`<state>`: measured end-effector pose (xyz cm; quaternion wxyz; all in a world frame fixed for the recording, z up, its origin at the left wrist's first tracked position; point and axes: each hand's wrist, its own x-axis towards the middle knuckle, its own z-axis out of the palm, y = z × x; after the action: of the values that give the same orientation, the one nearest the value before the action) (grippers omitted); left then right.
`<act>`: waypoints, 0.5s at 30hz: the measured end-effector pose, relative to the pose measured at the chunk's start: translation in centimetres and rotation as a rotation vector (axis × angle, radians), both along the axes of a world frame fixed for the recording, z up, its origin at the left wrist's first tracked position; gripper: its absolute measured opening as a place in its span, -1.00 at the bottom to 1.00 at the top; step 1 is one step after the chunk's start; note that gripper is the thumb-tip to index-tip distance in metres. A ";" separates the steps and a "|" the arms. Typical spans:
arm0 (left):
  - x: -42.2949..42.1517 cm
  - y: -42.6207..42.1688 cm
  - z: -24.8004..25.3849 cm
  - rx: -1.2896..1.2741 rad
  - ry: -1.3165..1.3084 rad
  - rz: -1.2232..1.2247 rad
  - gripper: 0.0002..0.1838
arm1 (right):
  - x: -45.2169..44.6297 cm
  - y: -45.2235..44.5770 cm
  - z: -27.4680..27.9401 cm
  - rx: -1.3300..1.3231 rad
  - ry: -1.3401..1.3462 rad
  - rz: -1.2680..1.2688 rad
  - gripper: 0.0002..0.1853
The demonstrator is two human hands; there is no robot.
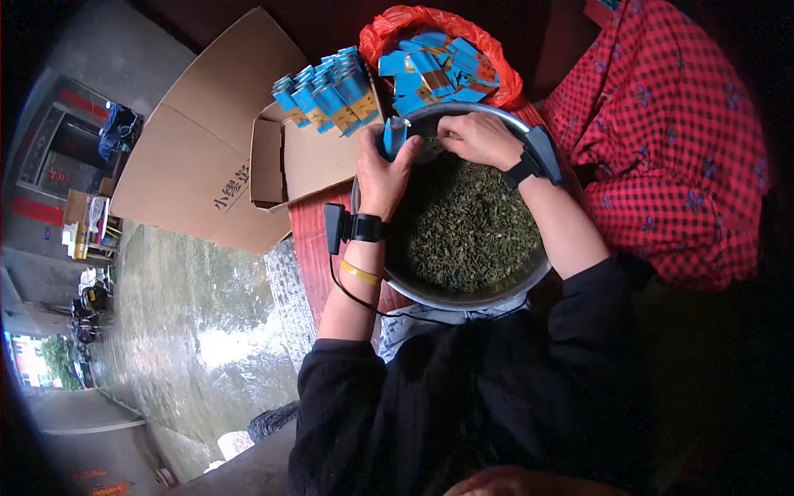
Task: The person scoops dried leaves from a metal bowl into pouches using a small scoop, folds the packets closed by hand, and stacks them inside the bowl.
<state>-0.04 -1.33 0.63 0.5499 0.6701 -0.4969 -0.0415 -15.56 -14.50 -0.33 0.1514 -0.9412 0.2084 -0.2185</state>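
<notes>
My left hand [382, 175] is closed around a small blue packet [394, 137], held upright at the left rim of a wide metal basin [463, 302]. The packet's top edge looks silvery and open. Just to its right, my right hand [481, 139] has its fingers pinched together over the far part of the basin. Something small and pale shows at those fingertips, too unclear to name. Dried green leaves [475, 227], like tea, fill much of the basin below both hands.
An orange-red plastic bag [504, 62] behind the basin holds many flat blue packets [430, 70]. Filled-looking blue packets [331, 91] stand in rows in a cardboard box [310, 165]. A large cardboard flap [194, 140] spreads left. Red checked cloth [662, 149] hangs at right.
</notes>
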 end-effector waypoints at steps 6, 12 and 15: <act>0.1 0.0 0.1 0.009 0.000 -0.012 -0.47 | 0.7 -0.7 -0.3 0.516 -0.259 0.108 -0.85; 0.2 0.0 0.0 -0.018 0.006 -0.014 -0.50 | 2.1 0.2 -1.8 0.337 -0.322 0.106 -0.83; 0.2 0.1 0.1 -0.019 0.019 -0.026 -0.47 | 1.8 0.0 -1.7 0.172 -0.360 0.021 -0.80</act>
<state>0.17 -1.26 0.76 0.5601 0.6579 -0.5010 -0.0504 -13.71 -14.54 -2.05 0.2684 -0.8727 0.1858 -0.3630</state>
